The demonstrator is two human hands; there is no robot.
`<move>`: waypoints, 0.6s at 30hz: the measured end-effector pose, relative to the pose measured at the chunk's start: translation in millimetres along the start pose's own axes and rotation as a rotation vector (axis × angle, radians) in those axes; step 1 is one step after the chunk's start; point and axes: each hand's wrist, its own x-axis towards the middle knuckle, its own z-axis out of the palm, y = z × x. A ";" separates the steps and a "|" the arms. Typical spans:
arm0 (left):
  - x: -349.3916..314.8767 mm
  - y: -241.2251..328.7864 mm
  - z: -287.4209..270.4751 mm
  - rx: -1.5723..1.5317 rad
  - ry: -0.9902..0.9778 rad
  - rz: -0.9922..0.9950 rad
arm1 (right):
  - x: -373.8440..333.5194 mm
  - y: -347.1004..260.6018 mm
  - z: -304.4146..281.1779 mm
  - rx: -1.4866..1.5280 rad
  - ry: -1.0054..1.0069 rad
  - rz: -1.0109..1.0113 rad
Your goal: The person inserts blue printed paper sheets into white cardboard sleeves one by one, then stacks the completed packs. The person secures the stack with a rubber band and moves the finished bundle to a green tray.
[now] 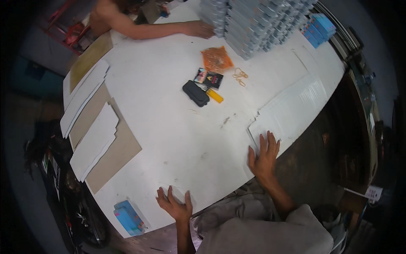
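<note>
At about 7 o'clock on the white table [169, 122], near its edge, lies a small light-blue carton [129, 217] with pink marks on its side. Up the table's left rim, from 8 toward 10 o'clock, flat white cardboard sheets [95, 142] lie stacked on brown cardboard sheets [120, 152], fanned and overlapping. The person's left hand [174, 204] rests at 6 o'clock with fingers spread flat on the table edge, holding nothing. Near the table's middle sit a black pouch [196, 93], a small dark packet [210, 78] with a red and white label, and a yellow lighter-shaped object [215, 95], all close together; just above them, toward 12 o'clock, an orange plastic bag [217, 59] lies flat, its contents too blurred to tell. Loose rubber bands [240, 76] lie just right of the bag. At 12 o'clock another person's hand [198, 28] touches a tall stack of grey-blue boxes [253, 23]. The person's right hand [264, 156] lies open at 4 o'clock, palm down and fingers spread, pressing on the near corner of a large white ribbed cardboard sheet [296, 101] that stretches toward 2 o'clock and overhangs the table edge. At 1 o'clock, beside the stack, stand several light-blue cartons [319, 27] with pink markings.
</note>
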 end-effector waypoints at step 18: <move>-1.2 4.2 -0.2 0.021 -0.080 -0.045 | -11.0 -3.3 12.2 -0.002 0.144 0.012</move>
